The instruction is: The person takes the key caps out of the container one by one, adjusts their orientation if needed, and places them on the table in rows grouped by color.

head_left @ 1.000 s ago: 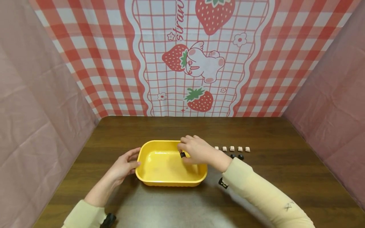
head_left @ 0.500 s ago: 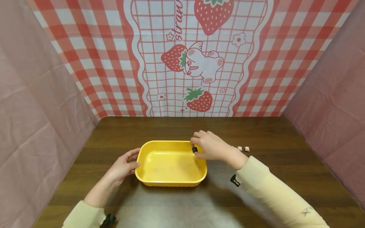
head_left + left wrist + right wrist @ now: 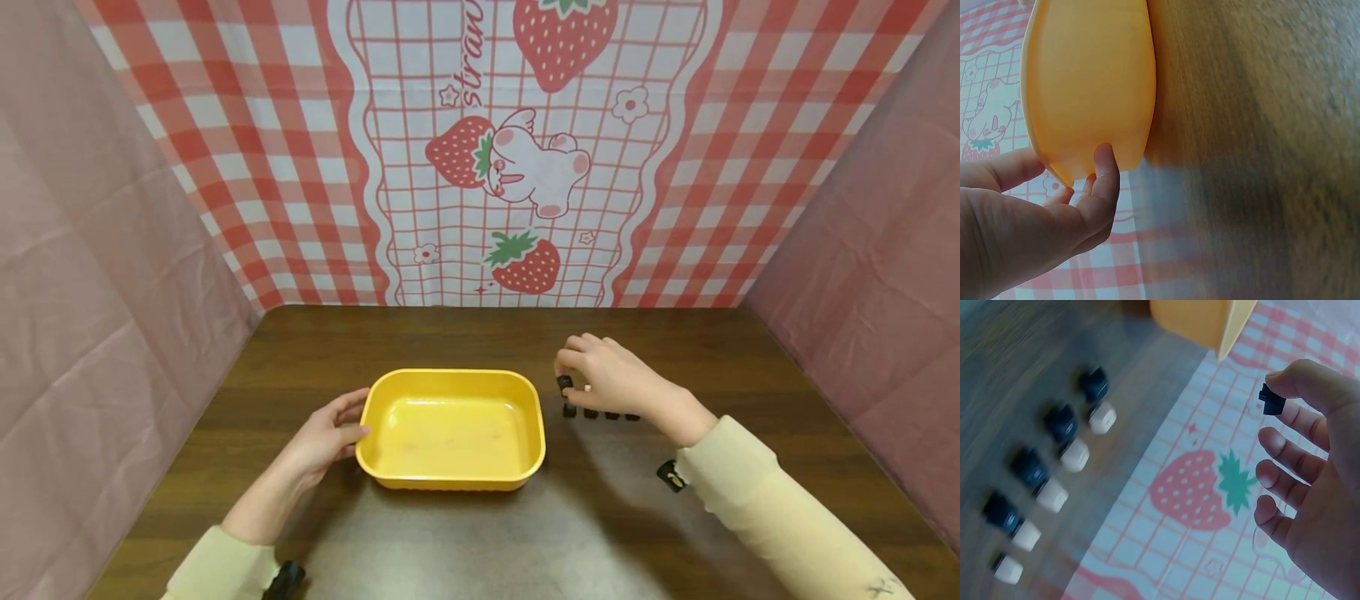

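A yellow plastic basin (image 3: 450, 483) stands on the table, its visible floor bare. My left hand (image 3: 322, 437) grips its left end, thumb at the rim and fingers against the outer wall (image 3: 1091, 81). To the right of the basin, my right hand (image 3: 611, 375) pinches a small black keycap (image 3: 1272, 400) between thumb and index finger, the other fingers loosely bent. Below that hand, black keycaps (image 3: 591, 413) lie in a row on the table. Beside them runs a row of white keycaps (image 3: 1074, 455), mostly hidden by the hand in the head view.
The brown wooden table (image 3: 405, 337) ends at a red-and-white checked strawberry cloth (image 3: 322, 208) hung behind it. Pink cloth (image 3: 112, 292) closes off the left side and more pink cloth (image 3: 870, 250) the right.
My right hand has moved right, from over the basin to above the keycap rows, still pinching the black keycap. My left hand and the basin have stayed put.
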The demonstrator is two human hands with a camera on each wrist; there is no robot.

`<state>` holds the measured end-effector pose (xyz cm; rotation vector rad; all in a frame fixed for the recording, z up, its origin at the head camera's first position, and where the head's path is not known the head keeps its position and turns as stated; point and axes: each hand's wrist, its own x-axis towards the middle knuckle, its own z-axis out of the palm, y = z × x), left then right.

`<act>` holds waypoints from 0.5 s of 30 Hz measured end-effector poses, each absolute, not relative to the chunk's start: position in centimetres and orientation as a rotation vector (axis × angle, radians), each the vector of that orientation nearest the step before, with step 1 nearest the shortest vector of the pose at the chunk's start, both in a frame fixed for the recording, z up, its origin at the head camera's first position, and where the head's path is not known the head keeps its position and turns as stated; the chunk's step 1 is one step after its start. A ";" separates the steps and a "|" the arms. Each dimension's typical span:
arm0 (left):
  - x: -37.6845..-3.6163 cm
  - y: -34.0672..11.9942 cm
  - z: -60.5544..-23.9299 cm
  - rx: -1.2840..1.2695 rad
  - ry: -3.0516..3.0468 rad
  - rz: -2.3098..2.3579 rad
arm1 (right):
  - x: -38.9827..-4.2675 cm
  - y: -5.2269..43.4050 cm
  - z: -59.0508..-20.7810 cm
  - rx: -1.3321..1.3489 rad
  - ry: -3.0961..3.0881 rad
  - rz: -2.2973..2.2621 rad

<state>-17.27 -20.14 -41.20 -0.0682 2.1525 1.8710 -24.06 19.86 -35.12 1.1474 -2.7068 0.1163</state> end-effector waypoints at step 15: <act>-17.5 -20.2 -41.3 -0.074 2.148 1.869 | -23.9 26.0 -36.2 1.063 -2.653 0.141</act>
